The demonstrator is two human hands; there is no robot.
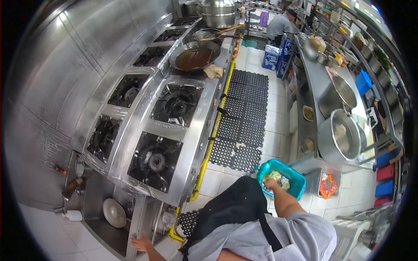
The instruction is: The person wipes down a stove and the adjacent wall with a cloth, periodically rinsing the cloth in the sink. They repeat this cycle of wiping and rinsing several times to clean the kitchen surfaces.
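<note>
My right hand (270,185) reaches down into a teal plastic basket (297,182) on the tiled floor. It is at the pale green and whitish crumpled contents (284,182), which look like leaves or wrapping. Its fingers are small and partly hidden, so I cannot make out a grip. At the lower left, my left hand (140,242) rests with spread fingers at the edge of a steel sink (102,232). A round metal lid or pan (115,213) leans inside that sink.
A gas range (148,127) runs along the left, with a wok of brown liquid (193,56) on it. Black rubber mats (244,113) cover the aisle. Large pots (338,135) stand on the right counter. Another person (278,27) is bent over at the far end.
</note>
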